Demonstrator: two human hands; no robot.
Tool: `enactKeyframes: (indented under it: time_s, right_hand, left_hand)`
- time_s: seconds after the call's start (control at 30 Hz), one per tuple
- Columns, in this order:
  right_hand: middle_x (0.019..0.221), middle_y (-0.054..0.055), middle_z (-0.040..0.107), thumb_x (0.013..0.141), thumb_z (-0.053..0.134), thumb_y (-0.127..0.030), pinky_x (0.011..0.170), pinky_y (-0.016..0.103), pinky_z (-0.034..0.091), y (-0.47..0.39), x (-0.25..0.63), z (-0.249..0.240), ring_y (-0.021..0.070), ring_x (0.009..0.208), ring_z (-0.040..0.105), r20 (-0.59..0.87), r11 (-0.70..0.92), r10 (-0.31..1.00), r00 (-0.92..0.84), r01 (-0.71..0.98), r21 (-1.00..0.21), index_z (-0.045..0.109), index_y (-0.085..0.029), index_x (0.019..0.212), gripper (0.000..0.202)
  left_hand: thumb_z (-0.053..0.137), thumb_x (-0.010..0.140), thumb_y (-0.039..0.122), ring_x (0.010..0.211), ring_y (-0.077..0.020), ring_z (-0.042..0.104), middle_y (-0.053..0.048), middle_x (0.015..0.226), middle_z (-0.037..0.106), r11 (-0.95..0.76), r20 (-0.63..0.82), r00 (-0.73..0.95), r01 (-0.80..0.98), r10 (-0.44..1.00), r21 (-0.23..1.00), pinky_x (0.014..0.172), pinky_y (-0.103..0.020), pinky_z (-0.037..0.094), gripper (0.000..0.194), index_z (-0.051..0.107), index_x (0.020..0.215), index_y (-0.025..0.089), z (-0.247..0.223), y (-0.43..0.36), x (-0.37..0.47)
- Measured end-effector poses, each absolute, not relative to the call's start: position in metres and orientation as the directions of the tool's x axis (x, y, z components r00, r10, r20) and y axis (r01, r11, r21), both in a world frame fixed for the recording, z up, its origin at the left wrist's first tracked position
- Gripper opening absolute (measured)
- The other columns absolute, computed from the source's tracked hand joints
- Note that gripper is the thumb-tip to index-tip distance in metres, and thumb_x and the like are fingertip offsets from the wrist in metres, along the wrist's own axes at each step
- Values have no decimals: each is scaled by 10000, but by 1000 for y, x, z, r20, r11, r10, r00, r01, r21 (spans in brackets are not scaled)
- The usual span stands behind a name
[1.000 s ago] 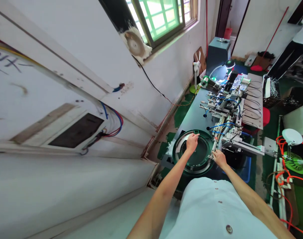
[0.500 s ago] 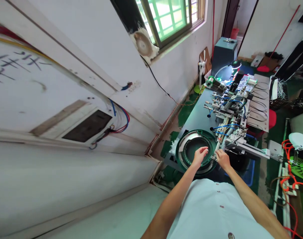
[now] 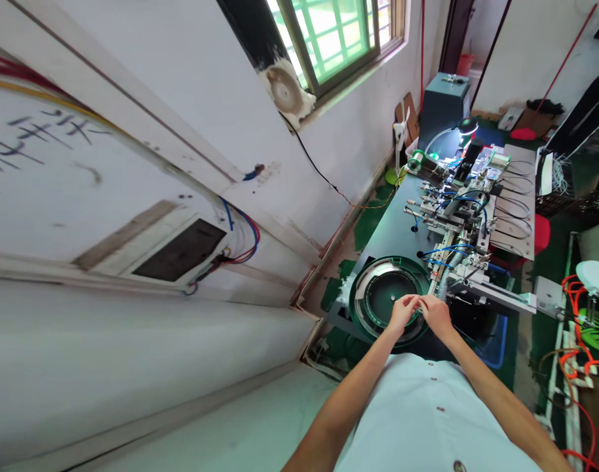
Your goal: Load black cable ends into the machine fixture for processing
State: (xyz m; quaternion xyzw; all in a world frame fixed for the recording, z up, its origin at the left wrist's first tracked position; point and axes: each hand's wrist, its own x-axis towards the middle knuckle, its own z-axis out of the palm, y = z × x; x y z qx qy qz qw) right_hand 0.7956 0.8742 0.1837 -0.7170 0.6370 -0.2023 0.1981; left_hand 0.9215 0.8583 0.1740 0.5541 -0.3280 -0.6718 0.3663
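My left hand is over the right part of a round green vibratory feeder bowl, its fingers pinched together. Its fingertips meet those of my right hand, which is also closed in a pinch. Whatever lies between the fingers is too small or hidden to make out. Just beyond the fingertips a narrow metal feed track runs from the bowl's edge toward the machine. A small metal knob shows at the bowl's centre.
An assembly machine with blue air tubes covers much of the dark workbench. A lit lamp and a wire spool stand at its far end. Right of the bench are a blue crate, orange cables and a green fan.
My two hands have come together, the left moving right and the right moving slightly left, so their fingertips now meet. The view has shifted slightly.
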Motion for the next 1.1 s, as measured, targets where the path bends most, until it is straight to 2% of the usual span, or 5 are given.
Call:
enactKeyframes:
  time_s: [0.17,0.33,0.53,0.87,1.1]
  right_hand:
    - [758,42,710,900,429,-222,645,237,478,874,792,185,160,679,657,40,-77,-997,67,-756,-650,656,-189,804,249]
    - [756,17,705,883,462,-238,613,236,491,873,791,184,148,623,654,39,-64,-998,51,-733,-677,610,-191,955,171]
    - [829,51,686,882,474,-228,656,259,457,876,790,186,173,709,643,51,-91,-996,75,-812,-577,617,-180,968,174]
    - [832,92,676,934,445,-210,637,235,383,878,797,184,177,749,622,-77,-137,-981,178,-916,-378,670,-169,856,241]
    - [903,63,720,929,461,-215,645,225,398,876,774,173,174,799,662,-139,25,-990,20,-950,-312,699,-193,919,239]
  left_hand:
    - [694,653,514,664,-156,601,-56,663,663,-509,-492,-180,61,-852,859,604,-243,422,396,691,703,121,176,854,926]
    - [673,705,483,596,-121,546,-3,585,597,-452,-444,-178,10,-878,892,615,-248,417,364,641,630,128,174,850,927]
    - [565,878,412,597,-102,550,25,638,572,-430,-434,-96,-65,-896,901,631,-266,468,322,599,737,124,164,847,928]
    - [497,928,381,569,-99,543,18,646,576,-343,-400,-100,-353,-911,870,580,-243,459,329,617,770,118,156,857,923]
    - [471,917,241,996,-226,562,-111,1044,614,-128,-173,-5,-651,-985,748,828,-301,402,266,656,1101,190,154,787,954]
